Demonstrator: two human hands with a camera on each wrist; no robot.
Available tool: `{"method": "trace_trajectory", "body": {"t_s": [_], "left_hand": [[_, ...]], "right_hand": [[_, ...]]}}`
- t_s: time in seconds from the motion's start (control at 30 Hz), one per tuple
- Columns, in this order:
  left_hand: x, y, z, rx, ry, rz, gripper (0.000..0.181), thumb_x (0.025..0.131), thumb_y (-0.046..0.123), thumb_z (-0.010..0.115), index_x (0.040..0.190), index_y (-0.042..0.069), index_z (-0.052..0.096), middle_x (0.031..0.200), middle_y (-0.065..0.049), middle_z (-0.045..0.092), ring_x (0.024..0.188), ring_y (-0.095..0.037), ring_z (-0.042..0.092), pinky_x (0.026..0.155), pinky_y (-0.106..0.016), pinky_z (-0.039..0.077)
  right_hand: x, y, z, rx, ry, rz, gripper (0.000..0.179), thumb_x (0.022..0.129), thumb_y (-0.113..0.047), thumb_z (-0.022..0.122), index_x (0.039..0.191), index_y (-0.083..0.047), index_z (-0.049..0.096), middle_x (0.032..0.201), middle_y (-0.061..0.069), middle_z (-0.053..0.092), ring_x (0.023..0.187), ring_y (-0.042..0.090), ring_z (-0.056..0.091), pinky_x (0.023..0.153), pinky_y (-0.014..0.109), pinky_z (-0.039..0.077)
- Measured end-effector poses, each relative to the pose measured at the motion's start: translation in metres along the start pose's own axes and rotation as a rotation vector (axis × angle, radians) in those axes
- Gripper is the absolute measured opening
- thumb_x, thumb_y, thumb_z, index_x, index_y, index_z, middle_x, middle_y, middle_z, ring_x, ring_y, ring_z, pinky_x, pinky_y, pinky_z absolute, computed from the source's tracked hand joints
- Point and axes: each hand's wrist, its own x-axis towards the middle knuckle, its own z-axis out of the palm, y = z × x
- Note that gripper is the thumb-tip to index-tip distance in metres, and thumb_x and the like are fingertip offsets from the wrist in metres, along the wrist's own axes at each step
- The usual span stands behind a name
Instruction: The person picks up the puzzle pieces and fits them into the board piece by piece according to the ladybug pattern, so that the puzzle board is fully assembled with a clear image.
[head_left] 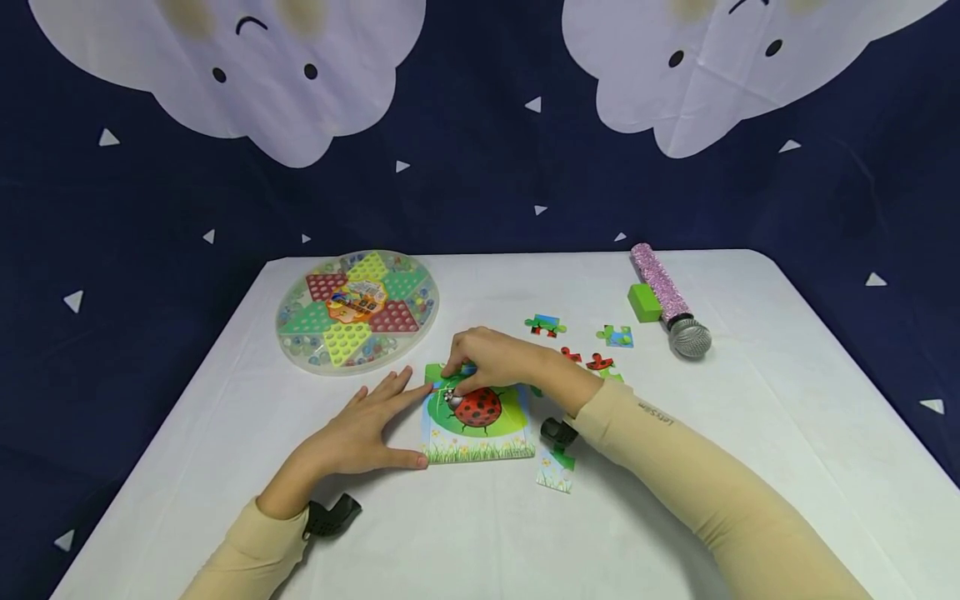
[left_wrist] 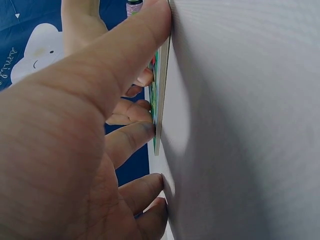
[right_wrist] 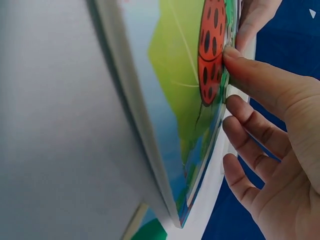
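A square ladybug jigsaw puzzle (head_left: 480,451) lies on the white table in front of me. My left hand (head_left: 348,435) rests palm down with fingers spread along its left side, thumb at the lower left corner and index fingertip at the upper left edge. Over the puzzle's upper left part, my right hand (head_left: 491,358) pinches a green and blue puzzle piece (head_left: 455,382) between thumb and fingers, low against the board. In the right wrist view the thumb (right_wrist: 260,80) reaches beside the red ladybug body (right_wrist: 211,50), and the other fingers curl at the board's edge.
Loose puzzle pieces lie to the right, among them a green and red one (head_left: 546,324), a blue one (head_left: 617,337) and a flowered one (head_left: 553,475). A round Chinese checkers board (head_left: 300,346) is at back left. A glittery pink microphone (head_left: 663,287) lies beside a green block (head_left: 644,302).
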Motion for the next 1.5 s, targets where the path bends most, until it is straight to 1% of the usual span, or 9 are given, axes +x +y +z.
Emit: {"method": "trace_trajectory", "body": {"t_s": [0.13,0.43,0.73,0.87,1.0,1.1,1.17,1.37,1.5], "left_hand": [[0.000,0.000,0.001,0.002,-0.002,-0.007,0.103,0.083,0.060,0.088,0.167,0.022,0.041,0.179,-0.020,0.019,0.166,-0.048,0.017,0.127,-0.080,0.013],[-0.001,0.001,0.003,0.002,-0.001,-0.014,0.103,0.082,0.060,0.088,0.166,0.022,0.043,0.179,-0.020,0.020,0.165,-0.048,0.018,0.126,-0.079,0.014],[-0.002,0.000,0.002,-0.002,0.006,-0.005,0.103,0.082,0.060,0.088,0.167,0.022,0.043,0.179,-0.020,0.021,0.165,-0.048,0.019,0.126,-0.080,0.015],[-0.002,0.000,0.002,0.000,0.004,-0.004,0.103,0.083,0.059,0.088,0.167,0.022,0.042,0.179,-0.021,0.021,0.165,-0.048,0.019,0.126,-0.080,0.015],[-0.001,0.000,0.002,0.008,0.001,-0.005,0.103,0.083,0.060,0.088,0.167,0.023,0.041,0.179,-0.021,0.021,0.165,-0.048,0.019,0.127,-0.079,0.015],[0.000,0.000,0.001,0.012,0.006,-0.002,0.103,0.083,0.060,0.088,0.167,0.023,0.041,0.179,-0.021,0.021,0.165,-0.048,0.019,0.127,-0.079,0.015],[0.001,0.000,0.000,0.012,0.008,-0.002,0.103,0.082,0.059,0.088,0.167,0.023,0.042,0.178,-0.021,0.021,0.165,-0.048,0.019,0.127,-0.079,0.015],[0.002,0.000,0.000,0.015,0.010,-0.010,0.103,0.082,0.060,0.088,0.167,0.024,0.042,0.179,-0.020,0.021,0.166,-0.047,0.019,0.128,-0.078,0.015],[0.001,0.000,0.000,0.016,0.007,-0.014,0.104,0.082,0.061,0.088,0.167,0.025,0.041,0.179,-0.019,0.020,0.166,-0.046,0.018,0.128,-0.077,0.014]], "right_hand": [[-0.001,-0.001,0.003,0.001,0.016,0.018,0.034,0.095,-0.025,0.085,0.126,-0.012,0.081,0.120,0.003,0.076,0.113,0.018,0.070,0.113,0.042,0.051],[-0.002,-0.003,0.010,-0.008,0.046,0.040,0.024,0.093,-0.025,0.087,0.114,-0.015,0.083,0.112,0.000,0.076,0.105,0.016,0.069,0.104,0.039,0.055],[-0.002,-0.001,0.008,-0.008,0.032,0.016,0.027,0.094,-0.026,0.086,0.117,-0.014,0.083,0.115,0.001,0.076,0.107,0.016,0.069,0.110,0.041,0.052],[-0.005,0.001,0.005,0.016,0.012,0.005,0.031,0.094,-0.028,0.086,0.122,-0.014,0.082,0.119,0.002,0.075,0.111,0.018,0.069,0.109,0.041,0.053],[-0.011,0.006,-0.002,0.058,0.018,0.013,0.035,0.096,-0.028,0.084,0.128,-0.014,0.079,0.123,0.002,0.073,0.113,0.019,0.068,0.105,0.038,0.055],[-0.016,0.012,-0.009,0.085,0.039,0.048,0.039,0.096,-0.026,0.084,0.133,-0.014,0.077,0.126,0.005,0.071,0.115,0.021,0.067,0.102,0.038,0.058],[-0.020,0.016,-0.016,0.099,0.056,0.082,0.041,0.097,-0.025,0.083,0.135,-0.013,0.075,0.126,0.007,0.071,0.116,0.023,0.067,0.102,0.040,0.058],[-0.031,0.034,-0.035,0.084,0.117,0.156,0.044,0.096,-0.025,0.083,0.137,-0.011,0.073,0.127,0.012,0.071,0.121,0.028,0.067,0.104,0.046,0.057],[-0.042,0.050,-0.047,0.075,0.148,0.219,0.047,0.096,-0.024,0.083,0.139,-0.009,0.072,0.131,0.014,0.071,0.122,0.031,0.067,0.102,0.048,0.058]]}}
